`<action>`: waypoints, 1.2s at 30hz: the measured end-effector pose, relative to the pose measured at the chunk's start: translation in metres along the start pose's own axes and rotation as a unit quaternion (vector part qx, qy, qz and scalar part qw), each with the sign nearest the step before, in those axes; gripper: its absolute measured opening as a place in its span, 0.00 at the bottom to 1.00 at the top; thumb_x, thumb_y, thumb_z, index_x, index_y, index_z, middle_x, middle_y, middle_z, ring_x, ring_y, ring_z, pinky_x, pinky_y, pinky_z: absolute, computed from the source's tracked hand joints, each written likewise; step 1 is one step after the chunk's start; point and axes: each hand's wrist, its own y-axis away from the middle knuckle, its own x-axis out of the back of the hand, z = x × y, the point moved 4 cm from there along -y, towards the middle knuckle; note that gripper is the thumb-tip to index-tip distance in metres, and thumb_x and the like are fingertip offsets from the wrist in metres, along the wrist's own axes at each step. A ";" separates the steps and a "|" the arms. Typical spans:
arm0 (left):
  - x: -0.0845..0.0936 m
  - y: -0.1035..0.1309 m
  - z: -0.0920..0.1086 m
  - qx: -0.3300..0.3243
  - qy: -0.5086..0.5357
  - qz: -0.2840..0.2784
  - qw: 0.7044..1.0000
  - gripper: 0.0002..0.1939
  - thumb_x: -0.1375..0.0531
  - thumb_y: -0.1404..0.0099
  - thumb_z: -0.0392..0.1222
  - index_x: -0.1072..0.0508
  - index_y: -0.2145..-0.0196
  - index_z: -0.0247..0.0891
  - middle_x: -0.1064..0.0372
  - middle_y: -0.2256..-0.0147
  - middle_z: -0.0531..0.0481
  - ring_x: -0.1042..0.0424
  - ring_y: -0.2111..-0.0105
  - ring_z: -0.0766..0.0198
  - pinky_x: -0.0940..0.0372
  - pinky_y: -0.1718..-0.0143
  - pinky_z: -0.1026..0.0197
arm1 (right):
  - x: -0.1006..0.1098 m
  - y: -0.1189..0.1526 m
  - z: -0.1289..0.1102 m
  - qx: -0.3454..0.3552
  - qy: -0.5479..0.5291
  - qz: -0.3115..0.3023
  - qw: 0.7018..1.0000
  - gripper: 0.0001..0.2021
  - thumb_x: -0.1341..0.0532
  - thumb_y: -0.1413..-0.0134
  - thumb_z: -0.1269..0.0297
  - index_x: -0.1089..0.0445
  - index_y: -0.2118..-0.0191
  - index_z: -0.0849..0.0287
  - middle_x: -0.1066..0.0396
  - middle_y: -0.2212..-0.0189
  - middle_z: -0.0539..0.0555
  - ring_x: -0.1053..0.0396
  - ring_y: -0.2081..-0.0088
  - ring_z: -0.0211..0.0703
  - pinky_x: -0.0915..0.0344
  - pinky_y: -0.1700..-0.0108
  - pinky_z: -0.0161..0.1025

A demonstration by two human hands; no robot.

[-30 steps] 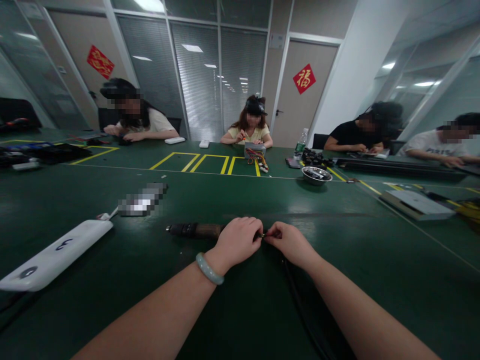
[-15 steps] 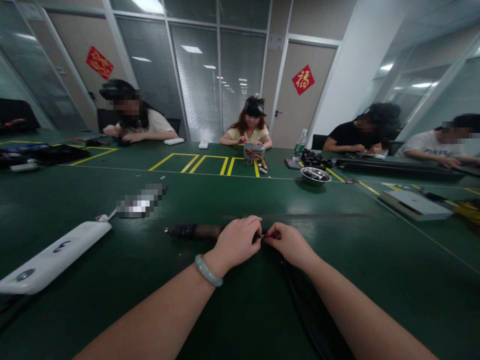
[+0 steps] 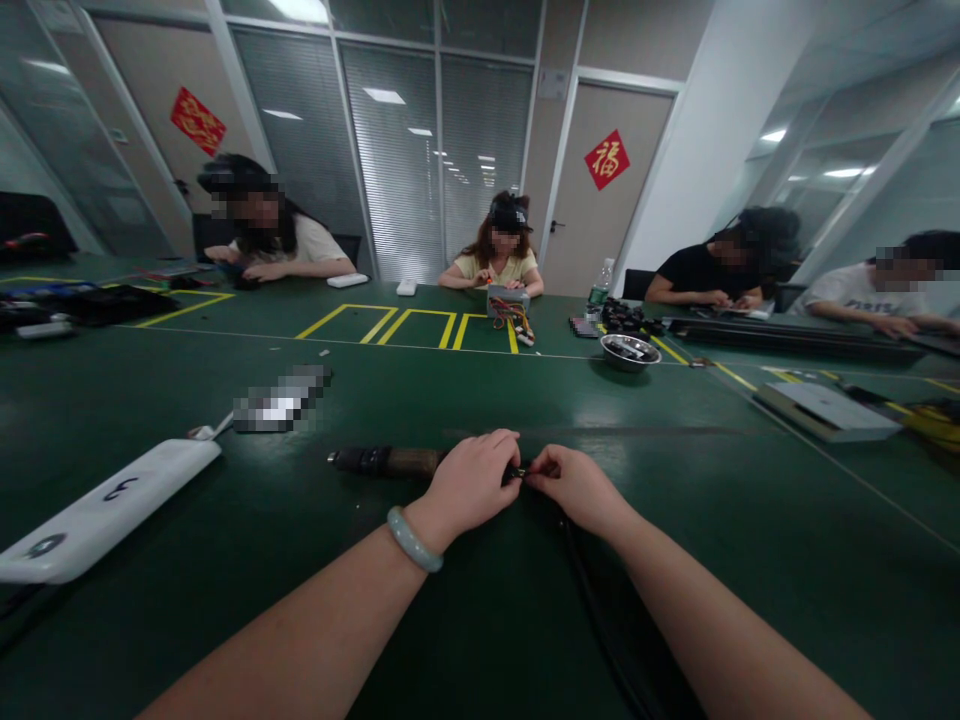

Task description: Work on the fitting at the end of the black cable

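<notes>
A dark, cylindrical electric screwdriver (image 3: 409,462) lies on the green table, its metal tip pointing left and its middle band brownish. My left hand (image 3: 476,478), with a pale green bangle (image 3: 414,540) on the wrist, is closed round the rear part of it and hides that end. Just to the right, the fingers of my right hand (image 3: 574,485) are pinched at a tiny metallic piece by the screwdriver's rear end. That piece is too small to name. A black cable (image 3: 592,600) runs from below my right hand toward the table's near edge.
At left lie a white power strip (image 3: 112,510) and a blurred-out flat device (image 3: 281,400). Farther off stand a metal bowl (image 3: 630,352) of small parts, a water bottle (image 3: 601,283) and a grey box with wires (image 3: 508,300). A flat silver case (image 3: 825,410) lies right. Several people sit opposite.
</notes>
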 end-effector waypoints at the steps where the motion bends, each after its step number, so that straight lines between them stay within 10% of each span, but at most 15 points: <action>1: 0.000 0.000 0.000 0.000 0.000 0.000 1.000 0.06 0.41 0.39 0.39 0.33 0.63 0.39 0.35 0.49 0.45 0.33 0.51 0.55 0.37 0.50 0.51 | 0.000 0.000 0.000 -0.002 0.001 -0.002 1.000 0.02 0.38 0.50 0.67 0.29 0.69 0.58 0.26 0.72 0.49 0.30 0.70 0.38 0.39 0.69 0.33; 36: 0.000 -0.002 0.001 -0.025 0.013 -0.010 1.000 0.02 0.41 0.36 0.38 0.29 0.64 0.41 0.30 0.62 0.53 0.31 0.61 0.60 0.39 0.57 0.56 | 0.005 0.003 0.000 -0.039 0.062 -0.001 0.997 0.08 0.35 0.52 0.57 0.28 0.69 0.56 0.26 0.73 0.49 0.30 0.72 0.39 0.44 0.73 0.33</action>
